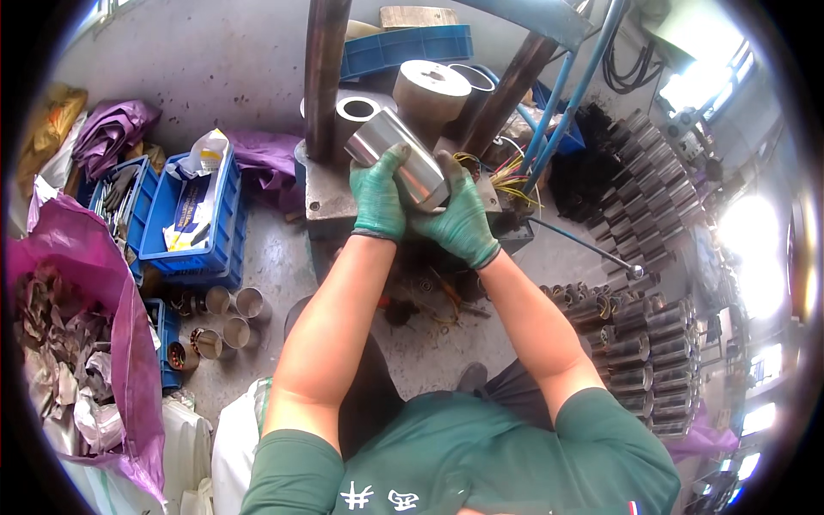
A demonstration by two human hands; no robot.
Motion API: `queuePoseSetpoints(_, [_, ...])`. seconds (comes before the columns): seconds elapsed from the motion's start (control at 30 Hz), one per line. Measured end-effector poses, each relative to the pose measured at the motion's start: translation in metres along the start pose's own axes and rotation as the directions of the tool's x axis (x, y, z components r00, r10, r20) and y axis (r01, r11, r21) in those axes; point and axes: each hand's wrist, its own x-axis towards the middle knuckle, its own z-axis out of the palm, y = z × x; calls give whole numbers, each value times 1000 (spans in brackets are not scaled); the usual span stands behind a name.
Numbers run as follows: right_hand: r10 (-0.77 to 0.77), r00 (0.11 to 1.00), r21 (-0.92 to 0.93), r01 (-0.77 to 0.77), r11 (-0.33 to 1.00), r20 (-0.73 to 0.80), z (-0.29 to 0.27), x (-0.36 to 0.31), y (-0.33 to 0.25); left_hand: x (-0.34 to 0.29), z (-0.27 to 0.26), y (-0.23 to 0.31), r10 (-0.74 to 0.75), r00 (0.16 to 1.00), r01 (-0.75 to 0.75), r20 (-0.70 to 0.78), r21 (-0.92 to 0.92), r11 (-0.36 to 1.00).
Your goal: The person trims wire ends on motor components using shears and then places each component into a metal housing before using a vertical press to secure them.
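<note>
Both my hands wear green gloves and grip a shiny metal cylinder [402, 154], tilted over the front of a steel press bed [330, 199]. My left hand [378, 196] wraps its near left side, thumb on top. My right hand [464, 219] holds the lower right end, its fingers partly hidden beneath. Just behind the cylinder stand a white-topped round block [435, 79] and a pale ring-shaped sleeve [357, 109]. To the right of my right hand lies a bunch of thin yellow and red wires [512, 179].
Steel posts [324, 77] flank the bed, and a ball-ended lever [633, 271] sticks out right. Blue crates [184, 253] and a purple sack of scraps [137, 360] stand left. Short metal cylinders [249, 303] sit on the floor; stacked ones [657, 343] line the right.
</note>
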Motion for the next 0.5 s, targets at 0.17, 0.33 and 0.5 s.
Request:
queuePoseSetpoints(0.17, [10, 996, 10, -11, 1000, 83, -16, 7, -11, 5, -12, 0, -101, 992, 107, 74, -86, 991])
queuePoseSetpoints(0.33, [59, 997, -43, -57, 997, 46, -13, -2, -5, 1, -3, -8, -95, 995, 97, 19, -73, 993])
queuePoseSetpoints(0.5, [35, 999, -35, -33, 999, 39, -22, -1, -7, 1, -4, -10, -72, 994, 84, 86, -140, 987])
